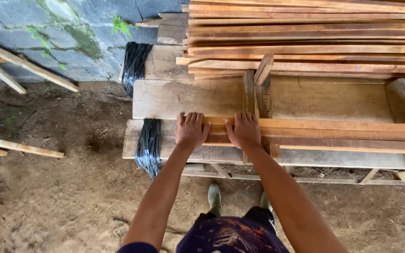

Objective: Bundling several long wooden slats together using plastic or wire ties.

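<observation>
Both hands flat on the workbench: left hand and right hand, fingers together, gripping nothing. Wood slats lie along the bench's near edge, their left ends under both hands' fingers.

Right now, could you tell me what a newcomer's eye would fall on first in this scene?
First, the two bare hands pressed flat at the centre: the left hand and right hand rest on the near end of some reddish wooden slats lying across a plank workbench. Behind them, a tall stack of slats fills the top right, and black strap bundles drape over the bench's left end.
</observation>
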